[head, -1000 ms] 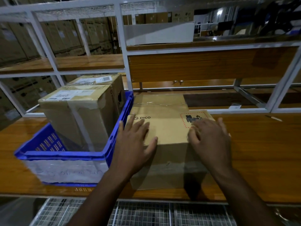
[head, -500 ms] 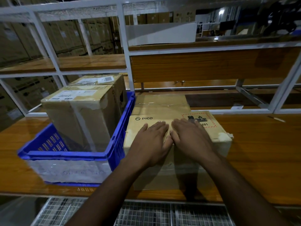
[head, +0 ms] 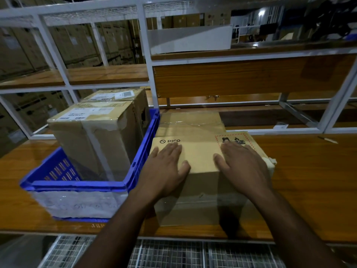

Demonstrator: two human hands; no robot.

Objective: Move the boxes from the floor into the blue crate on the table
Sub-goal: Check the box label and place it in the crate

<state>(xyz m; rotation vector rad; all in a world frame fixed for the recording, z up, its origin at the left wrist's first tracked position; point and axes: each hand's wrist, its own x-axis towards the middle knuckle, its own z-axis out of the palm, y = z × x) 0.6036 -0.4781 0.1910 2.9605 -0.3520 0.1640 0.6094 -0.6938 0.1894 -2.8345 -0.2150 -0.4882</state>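
Two boxes [head: 92, 140] stand inside the blue crate [head: 77, 186] at the tabletop's [head: 309, 180] left front edge. The PICO box [head: 201, 157] (outside, touching the crate's right wall) remains. Left hand [head: 166, 167] and right hand [head: 243, 165] lie flat on its top, gripping nothing. Another box [head: 190, 120] sits behind.

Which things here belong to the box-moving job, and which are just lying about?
Job: blue crate; two boxes in it; PICO box on the table beside the crate, left hand and right hand flat on its top; another box behind it.

Lying about: white tray on the upper shelf; small stick-like item at far right.
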